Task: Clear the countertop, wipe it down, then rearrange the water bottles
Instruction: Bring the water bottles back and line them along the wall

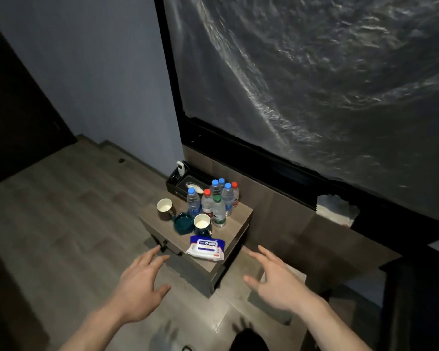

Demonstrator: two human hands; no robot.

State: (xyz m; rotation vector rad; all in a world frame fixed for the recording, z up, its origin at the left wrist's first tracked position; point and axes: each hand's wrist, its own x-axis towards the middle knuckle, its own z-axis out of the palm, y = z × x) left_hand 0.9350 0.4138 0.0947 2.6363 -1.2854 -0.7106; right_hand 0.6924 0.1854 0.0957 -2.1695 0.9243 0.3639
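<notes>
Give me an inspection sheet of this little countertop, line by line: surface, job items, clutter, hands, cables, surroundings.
Surface: small wooden countertop, crowded, not yet cleared.
Job's things: seven water bottles upright in a cluster at the back, four blue caps, two red, one green; wet wipes pack lying at the near edge.
Clutter: two mugs, teal dish between them, black tissue organizer with a remote at the back.
Hands: left hand and right hand open, empty, short of the countertop.
Cables: nothing seen.
Surroundings: wood floor, grey wall, large dark screen above.
</notes>
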